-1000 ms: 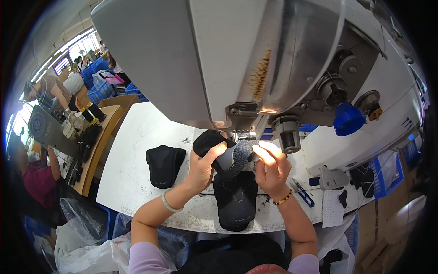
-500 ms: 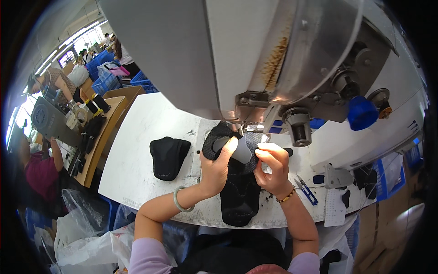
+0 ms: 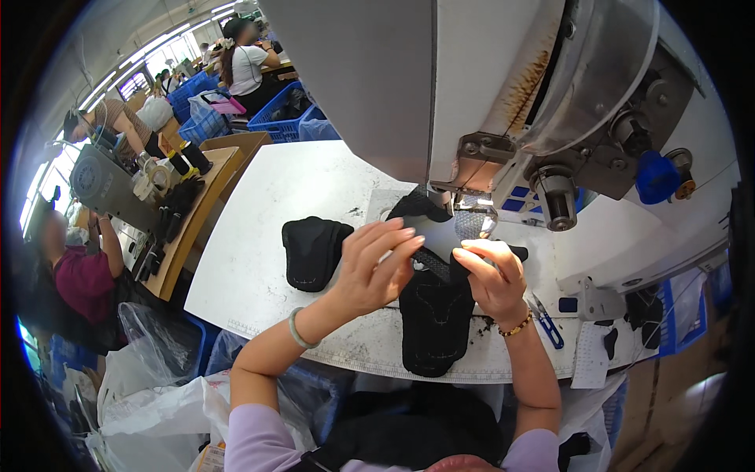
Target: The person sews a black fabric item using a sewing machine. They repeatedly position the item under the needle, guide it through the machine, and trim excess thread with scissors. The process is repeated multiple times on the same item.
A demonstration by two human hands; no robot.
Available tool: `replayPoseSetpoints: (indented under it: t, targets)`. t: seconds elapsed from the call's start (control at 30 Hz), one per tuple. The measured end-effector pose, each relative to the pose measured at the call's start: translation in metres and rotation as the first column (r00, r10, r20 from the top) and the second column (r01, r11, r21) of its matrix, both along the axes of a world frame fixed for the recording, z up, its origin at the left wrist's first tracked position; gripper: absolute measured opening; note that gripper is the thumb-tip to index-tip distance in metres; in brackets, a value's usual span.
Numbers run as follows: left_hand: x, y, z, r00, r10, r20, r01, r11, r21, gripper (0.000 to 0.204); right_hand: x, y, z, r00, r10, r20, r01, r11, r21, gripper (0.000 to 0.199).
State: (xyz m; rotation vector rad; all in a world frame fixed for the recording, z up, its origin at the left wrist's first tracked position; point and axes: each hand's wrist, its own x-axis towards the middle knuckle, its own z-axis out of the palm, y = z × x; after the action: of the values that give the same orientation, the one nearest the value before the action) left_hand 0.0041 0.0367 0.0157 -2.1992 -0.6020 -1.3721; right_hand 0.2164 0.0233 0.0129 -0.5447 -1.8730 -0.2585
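A black padded fabric piece [image 3: 435, 318] lies under the head of a sewing machine [image 3: 480, 161], its near end toward me. Its far part has a raised black mesh flap, with a smooth grey area beside it. My left hand [image 3: 376, 263] is over the flap's left side, fingers stretched and slightly apart, thumb mostly hidden. My right hand [image 3: 494, 275] pinches the right edge of the fabric piece just below the lit needle area. A second black padded piece [image 3: 314, 253] lies on the white table to the left.
Blue-handled thread snips [image 3: 548, 322] lie right of my right hand on the white table [image 3: 244, 259]. A paper sheet [image 3: 590, 354] is at the table's right edge. Plastic bags [image 3: 157, 393] are below left. Co-workers sit and stand at other stations to the left.
My view has turned, so the scene sits farther right. My left hand has gone from gripping the flap with its thumb on top to stretched fingers; the flap has shifted. My right hand still pinches.
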Motion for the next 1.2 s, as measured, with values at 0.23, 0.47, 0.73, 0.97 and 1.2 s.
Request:
replayPoseSetpoints:
  t: [0.23,0.47,0.73,0.97,1.2]
  targets:
    - [0.011,0.011,0.004,0.982,-0.184,0.031,0.187,0.972,-0.142,0.034,-0.002,0.000,0.001,1.000,0.002,-0.025,-0.002,1.000,0.006,0.034]
    - [0.016,0.007,0.022,0.984,-0.096,-0.150,0.100,0.995,0.021,0.021,0.002,-0.006,0.007,0.987,-0.157,0.019,0.156,0.986,0.058,0.026]
    - [0.023,-0.005,0.049,0.963,-0.118,-0.243,0.111,0.993,-0.039,0.021,0.022,-0.002,0.014,0.996,-0.053,0.076,0.056,0.998,-0.037,0.021]
    - [0.025,-0.003,0.047,0.969,-0.102,-0.223,0.094,0.995,-0.045,0.021,0.028,-0.004,0.004,0.982,-0.102,0.158,0.120,0.987,-0.108,0.023]
    - [0.023,0.005,0.045,0.971,-0.111,-0.212,0.100,0.993,-0.063,0.026,0.021,-0.004,0.010,0.983,-0.141,0.116,0.156,0.979,-0.134,0.019]
